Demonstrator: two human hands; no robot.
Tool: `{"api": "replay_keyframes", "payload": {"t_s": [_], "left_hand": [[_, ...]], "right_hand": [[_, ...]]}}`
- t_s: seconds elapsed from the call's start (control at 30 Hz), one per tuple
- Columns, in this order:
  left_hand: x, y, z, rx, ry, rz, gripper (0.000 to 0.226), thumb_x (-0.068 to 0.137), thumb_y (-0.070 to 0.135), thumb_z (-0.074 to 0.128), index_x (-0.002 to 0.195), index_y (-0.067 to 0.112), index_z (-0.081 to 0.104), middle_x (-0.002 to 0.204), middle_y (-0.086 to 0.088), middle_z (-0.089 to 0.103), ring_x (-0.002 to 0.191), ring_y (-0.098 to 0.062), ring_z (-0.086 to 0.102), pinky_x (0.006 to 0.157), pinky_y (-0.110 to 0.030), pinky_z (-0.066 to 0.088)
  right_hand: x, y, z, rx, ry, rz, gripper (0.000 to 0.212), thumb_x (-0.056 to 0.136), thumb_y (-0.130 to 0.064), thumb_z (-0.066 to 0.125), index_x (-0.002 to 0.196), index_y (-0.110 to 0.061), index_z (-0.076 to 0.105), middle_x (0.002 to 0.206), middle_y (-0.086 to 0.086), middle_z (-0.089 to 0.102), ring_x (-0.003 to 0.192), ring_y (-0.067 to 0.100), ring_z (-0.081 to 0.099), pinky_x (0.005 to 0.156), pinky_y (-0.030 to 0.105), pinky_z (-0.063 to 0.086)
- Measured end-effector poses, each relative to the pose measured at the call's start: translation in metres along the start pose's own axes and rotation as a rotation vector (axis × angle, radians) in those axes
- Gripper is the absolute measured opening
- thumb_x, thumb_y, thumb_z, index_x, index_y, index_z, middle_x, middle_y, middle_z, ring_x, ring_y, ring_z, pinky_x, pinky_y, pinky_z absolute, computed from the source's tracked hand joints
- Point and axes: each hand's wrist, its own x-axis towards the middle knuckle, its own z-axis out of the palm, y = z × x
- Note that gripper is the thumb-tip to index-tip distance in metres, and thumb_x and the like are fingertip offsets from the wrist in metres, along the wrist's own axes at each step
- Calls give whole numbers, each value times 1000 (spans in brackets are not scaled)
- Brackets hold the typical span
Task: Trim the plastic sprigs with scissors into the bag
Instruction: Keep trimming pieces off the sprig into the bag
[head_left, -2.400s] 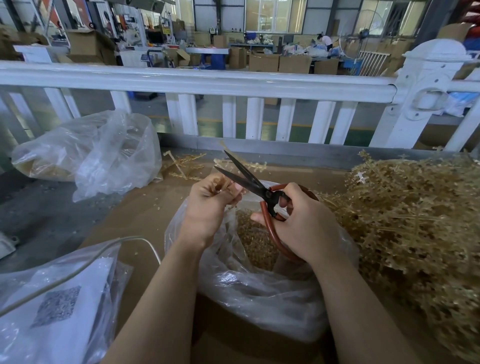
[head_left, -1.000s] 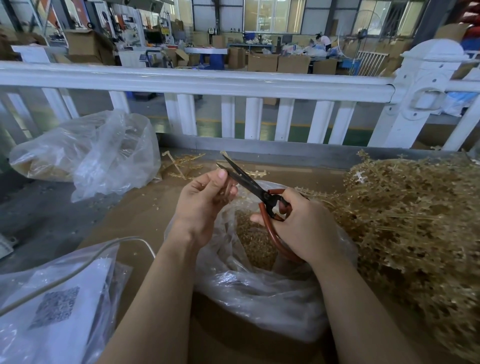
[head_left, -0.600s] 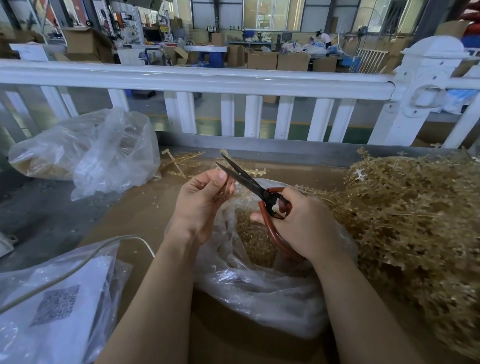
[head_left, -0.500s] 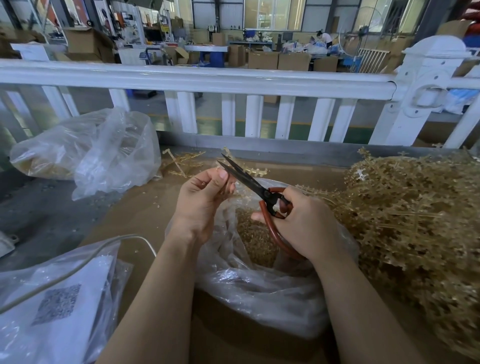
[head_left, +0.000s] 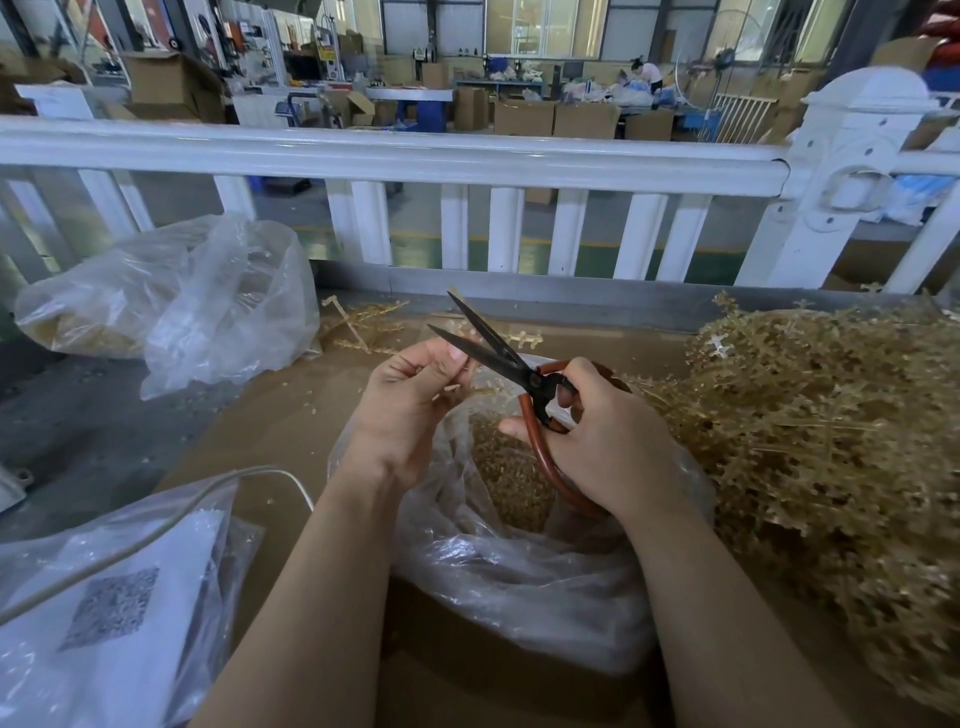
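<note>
Directly below both hands sits a clear bag (head_left: 519, 587), its mouth open upward and its bottom filled with small golden trimmings (head_left: 506, 478). The left hand (head_left: 405, 410) pinches a short golden sprig (head_left: 457, 385) between thumb and fingers, just above the bag's mouth; most of the sprig is hidden behind the fingers. The right hand (head_left: 608, 441) grips the scissors (head_left: 509, 364) by their red-brown loop handles, fingers curled through and around them. The dark blades stand apart in a narrow V, pointing up and away, with the lower blade just beside the left thumb. Whether the sprig lies between the blades cannot be told.

To the right a big pile (head_left: 821, 441) of golden sprigs lies on the brown board (head_left: 280, 421), running off the right edge and blurring toward the near corner. A few loose sprigs (head_left: 363, 327) lie on the board near the fence (head_left: 395, 156).

At far left a second clear bag (head_left: 171, 306) lies crumpled, with pale golden pieces showing dimly through its plastic. At near left a third bag (head_left: 104, 613), cut off by the edges, holds a white sheet bearing a square code; the code is too blurred to read. A white cord (head_left: 208, 493) crosses over it.

Beyond the white fence stand cardboard boxes (head_left: 524, 117); no writing on them is legible.
</note>
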Motion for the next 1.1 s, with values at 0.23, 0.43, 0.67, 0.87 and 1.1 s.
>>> {"api": "replay_keyframes", "payload": {"t_s": [0.23,0.43,0.67,0.87,1.1], "left_hand": [[-2,3,2,-55,-2,-55,15,81,16,63,69,17,72,63,0,53,61,-10,43,65,-19,44],[-2,4,3,-70,5,-56,13,80,15,64,70,14,72,65,-1,54,61,-10,44,65,-17,46],[-1,3,4,-81,31,-56,13,80,14,64,71,15,74,65,0,56,61,-8,47,67,-17,48],[-1,2,3,-73,27,-49,12,81,15,63,70,13,70,64,0,55,61,-9,47,68,-18,47],[1,1,4,-14,55,18,16,80,15,64,67,16,73,66,0,58,61,-8,49,67,-17,46]], "right_hand": [[0,-1,0,-6,10,-5,79,65,-96,32,96,-27,56,85,-9,69,73,12,65,61,23,55],[0,-1,-1,3,30,-19,70,68,-93,35,95,-31,54,83,-13,67,69,9,62,59,21,52],[-1,-3,-2,-16,37,-13,67,69,-91,40,92,-31,56,72,-17,59,64,9,61,60,29,57],[-1,-4,-2,12,32,-20,69,68,-90,43,92,-27,59,69,-15,58,63,11,62,59,31,57],[-2,-3,-1,15,28,-20,82,67,-91,41,101,-22,67,79,-9,69,71,13,67,65,33,60]]}}
